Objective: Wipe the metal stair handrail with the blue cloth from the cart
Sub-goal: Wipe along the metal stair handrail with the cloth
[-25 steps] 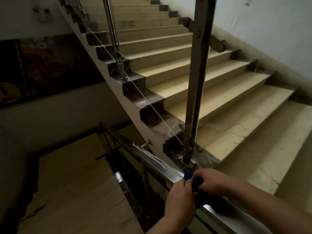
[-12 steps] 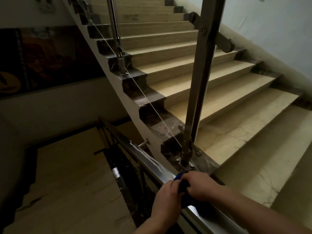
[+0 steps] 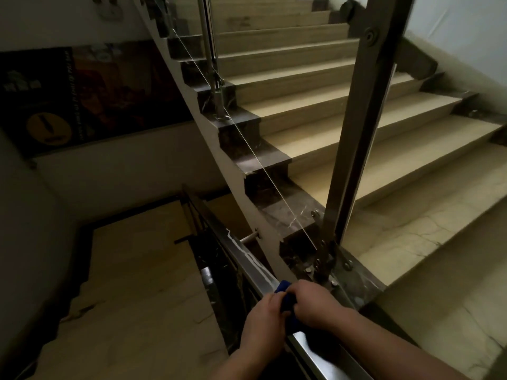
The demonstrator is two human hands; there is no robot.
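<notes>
Left hand: my left hand (image 3: 264, 322) is curled over the near side of the handrail, fingers clenched on the blue cloth
Right hand: my right hand (image 3: 315, 303) comes in from the right across the rail, fingers closed on the same cloth, knuckles touching the left hand
Blue cloth: the blue cloth (image 3: 285, 300) is bunched between both hands, pressed on top of the rail; only a small dark blue fold shows
Handrail: the metal handrail (image 3: 247, 256) slopes down and away to the upper left from my hands; pale streaks mark its top ahead of the cloth, and the part nearer me (image 3: 310, 349) shines
Post: a flat steel post (image 3: 356, 138) stands bolted to the dark stone just beyond my hands
Stairs: beige steps (image 3: 370, 119) climb to the upper right; a lower flight (image 3: 137, 283) drops on the left
Wall: a dark poster (image 3: 68, 97) hangs on the left wall
</notes>
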